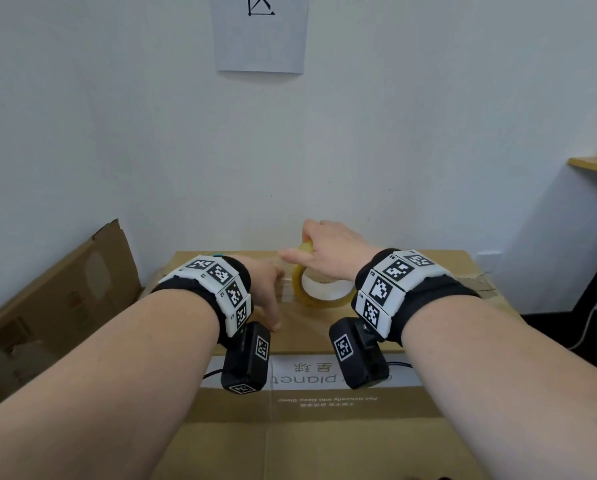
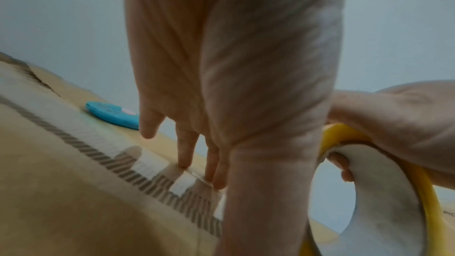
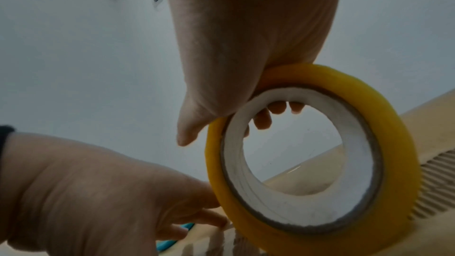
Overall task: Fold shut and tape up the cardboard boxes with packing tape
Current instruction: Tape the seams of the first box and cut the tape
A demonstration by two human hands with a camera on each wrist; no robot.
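Two hands are working on top of one large cardboard box (image 1: 325, 427), which is filling the lower middle of the head view with its top flaps folded shut. A second, flattened piece of cardboard (image 1: 58, 296) is leaning against the wall to the left, well apart from the work. The closed box is serving as its own work platform, so the seam is lying flat and within reach of both arms.

The roll of packing tape (image 1: 319, 289) is standing on edge on the box top, near the far side. The right hand (image 1: 328, 245) is gripping it from above, with the thumb on the yellow outer rim and fingertips (image 3: 277, 107) curled into the white core. Judged from this hold, the roll can turn and pay out tape along the seam while staying upright.

The left hand (image 1: 266, 289) is lying just beside the roll with fingers straight and holding nothing. Its fingertips (image 2: 183, 160) are pressing down on the torn, corrugated strip along the flap seam (image 2: 138, 164), most likely anchoring the free end of the tape so it bonds before the roll is drawn away. Whether a tape end is actually under the fingers cannot be told.

A small blue object (image 2: 112, 114), possibly a cutter, is resting on the box top beyond the left hand, near enough for cutting the strip later.
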